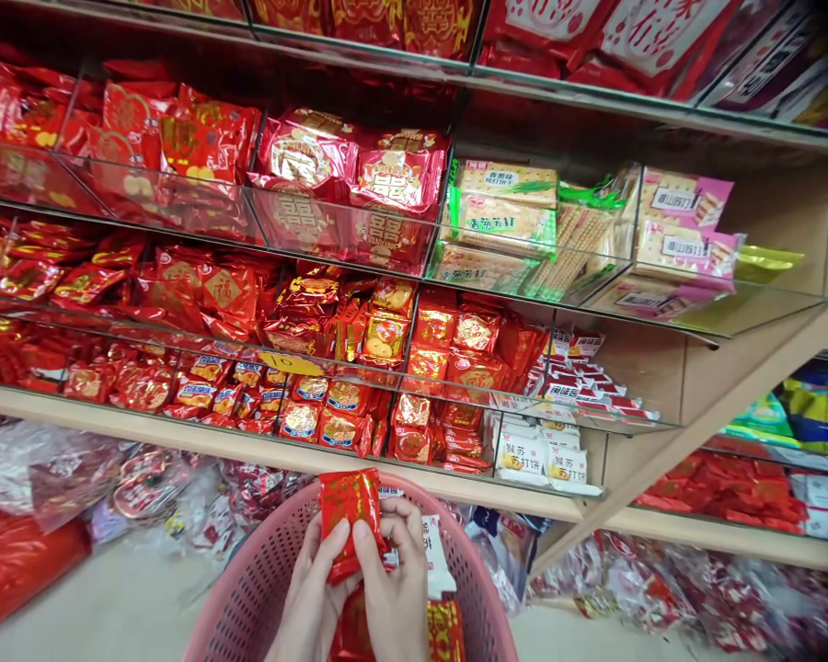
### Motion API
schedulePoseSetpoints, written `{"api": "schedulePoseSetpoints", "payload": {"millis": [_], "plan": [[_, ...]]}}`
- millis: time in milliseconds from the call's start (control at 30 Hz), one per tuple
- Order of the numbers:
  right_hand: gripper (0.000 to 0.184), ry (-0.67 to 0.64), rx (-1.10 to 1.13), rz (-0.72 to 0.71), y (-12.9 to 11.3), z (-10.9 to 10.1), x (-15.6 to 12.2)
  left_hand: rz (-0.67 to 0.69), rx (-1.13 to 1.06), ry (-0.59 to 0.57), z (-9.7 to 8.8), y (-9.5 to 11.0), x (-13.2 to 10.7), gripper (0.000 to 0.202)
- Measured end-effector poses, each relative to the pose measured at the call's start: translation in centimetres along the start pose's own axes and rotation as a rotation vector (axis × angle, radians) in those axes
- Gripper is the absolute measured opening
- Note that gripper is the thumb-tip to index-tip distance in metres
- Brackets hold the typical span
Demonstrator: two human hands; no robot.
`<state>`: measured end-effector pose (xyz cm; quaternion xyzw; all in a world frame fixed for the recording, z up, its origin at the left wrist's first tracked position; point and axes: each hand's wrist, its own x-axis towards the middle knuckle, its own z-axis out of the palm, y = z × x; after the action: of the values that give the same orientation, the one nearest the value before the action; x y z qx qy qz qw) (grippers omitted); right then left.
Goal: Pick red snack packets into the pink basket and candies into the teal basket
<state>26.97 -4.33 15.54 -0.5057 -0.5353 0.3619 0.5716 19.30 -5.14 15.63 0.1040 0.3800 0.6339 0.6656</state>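
Note:
Both hands meet over a pink perforated plastic basket. My left hand and my right hand are closed on a small red snack packet with gold print, thumbs side by side on its front. The packet stands roughly upright between them. Below and behind my hands, a white packet with dark lettering and another red-and-gold packet lie in the basket. My hands hide part of its contents.
Tilted shelves with clear dividers hold red snack packets, green cracker packs and white biscuit packets. A yellow price tag hangs on one edge. Plastic-wrapped bags and a large red bag lie on the floor.

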Motion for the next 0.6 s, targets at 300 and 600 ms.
{"api": "schedulePoseSetpoints", "payload": {"millis": [300,600], "plan": [[0.039,-0.004,0.086,0.047,-2.1,0.2,2.1,0.171,0.083,-0.026,-0.5,3.7,1.2,0.046],[0.062,-0.33,0.23,0.282,-3.0,1.8,2.5,0.175,0.17,-0.048,-1.3,4.2,0.9,0.054]]}}
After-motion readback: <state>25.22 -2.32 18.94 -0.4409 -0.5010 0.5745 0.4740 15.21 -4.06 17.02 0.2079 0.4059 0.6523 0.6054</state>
